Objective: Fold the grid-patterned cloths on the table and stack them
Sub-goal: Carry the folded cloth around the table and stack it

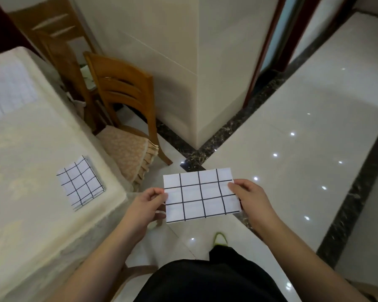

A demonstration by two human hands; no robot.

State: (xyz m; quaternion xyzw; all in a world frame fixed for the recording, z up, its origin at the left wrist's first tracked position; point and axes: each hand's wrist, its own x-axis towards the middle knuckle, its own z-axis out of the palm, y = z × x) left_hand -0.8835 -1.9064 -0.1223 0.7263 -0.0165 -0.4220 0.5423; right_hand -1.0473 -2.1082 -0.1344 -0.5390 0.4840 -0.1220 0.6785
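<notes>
Now my left hand (150, 200) and right hand (247, 194) each pinch a short edge of the half-folded white cloth with black grid lines (200, 196), held over the floor. I should match corners, crease evenly, then lay it squarely on the folded grid cloth (80, 183) near the cream-covered bench (20, 149) corner.

A home dining room: a cream lace-clothed table (31, 138), a wooden slat-backed chair with frilled cushion (127, 101), glossy white floor tiles (292, 127).

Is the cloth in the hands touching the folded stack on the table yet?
Apart. The head view shows the held cloth in mid-air over the floor, with bare tablecloth and the table edge between it and the folded stack.
</notes>
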